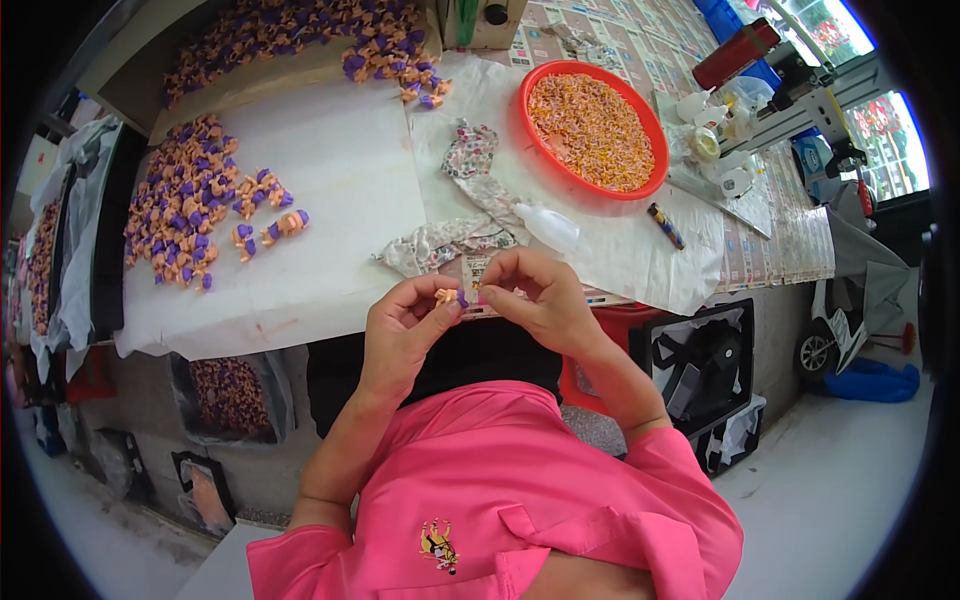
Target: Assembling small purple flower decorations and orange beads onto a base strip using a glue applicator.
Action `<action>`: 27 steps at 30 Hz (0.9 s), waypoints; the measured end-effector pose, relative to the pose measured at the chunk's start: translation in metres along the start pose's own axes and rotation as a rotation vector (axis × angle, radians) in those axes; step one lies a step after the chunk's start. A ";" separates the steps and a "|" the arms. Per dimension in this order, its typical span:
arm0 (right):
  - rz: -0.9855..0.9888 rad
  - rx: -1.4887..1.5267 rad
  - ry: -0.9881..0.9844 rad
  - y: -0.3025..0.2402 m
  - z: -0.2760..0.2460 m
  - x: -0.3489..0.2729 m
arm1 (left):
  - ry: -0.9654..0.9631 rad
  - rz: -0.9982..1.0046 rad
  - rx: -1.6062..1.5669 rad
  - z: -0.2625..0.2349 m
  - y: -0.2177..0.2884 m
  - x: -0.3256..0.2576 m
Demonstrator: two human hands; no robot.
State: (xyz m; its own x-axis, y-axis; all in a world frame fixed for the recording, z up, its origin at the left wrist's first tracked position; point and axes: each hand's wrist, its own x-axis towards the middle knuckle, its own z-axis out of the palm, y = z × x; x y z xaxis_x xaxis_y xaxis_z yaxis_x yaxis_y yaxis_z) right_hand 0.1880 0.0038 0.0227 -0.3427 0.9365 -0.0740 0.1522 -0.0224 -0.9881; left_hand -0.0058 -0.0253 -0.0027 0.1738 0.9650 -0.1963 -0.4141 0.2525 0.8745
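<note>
Red basin [650,125] brims with orange pieces [590,130] on my white-papered bench [330,190]; my left hand [405,330] and right hand [540,295] pinch one small orange figure [446,296].

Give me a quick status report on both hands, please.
Left hand pinching small orange-and-purple piece. Right hand fingertips closed beside it. Red bowl of orange bits beyond; nothing between the hands.

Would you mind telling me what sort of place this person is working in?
Probably a small hand-assembly workshop. The left hand and right hand hold a small orange piece over a paper-covered table with heaps of finished orange-and-purple pieces and a red basin of small parts.
</note>
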 end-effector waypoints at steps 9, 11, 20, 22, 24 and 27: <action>-0.006 -0.012 -0.049 0.006 0.014 -0.007 | -0.050 -0.018 -0.012 -0.006 0.000 -0.010; 0.069 0.089 -0.075 0.009 0.014 -0.009 | -0.068 -0.014 -0.019 -0.006 0.000 -0.010; 0.035 0.040 -0.051 0.013 0.020 -0.009 | -0.082 -0.053 -0.004 -0.014 0.002 -0.012; 0.015 0.001 -0.060 0.010 0.020 -0.008 | -0.109 -0.069 0.004 -0.017 0.001 -0.011; -0.004 -0.036 -0.067 0.011 0.019 -0.007 | -0.106 -0.093 -0.010 -0.018 0.001 -0.010; 0.042 0.029 -0.079 0.017 0.019 -0.007 | -0.106 -0.114 -0.015 -0.019 -0.001 -0.010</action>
State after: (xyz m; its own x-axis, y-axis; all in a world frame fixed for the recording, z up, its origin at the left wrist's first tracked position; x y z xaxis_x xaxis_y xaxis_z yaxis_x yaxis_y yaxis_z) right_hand 0.1754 -0.0099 0.0035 -0.4092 0.9039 -0.1243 0.1410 -0.0720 -0.9874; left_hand -0.0239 -0.0341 -0.0097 0.3135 0.9172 -0.2458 -0.3992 0.3621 0.8423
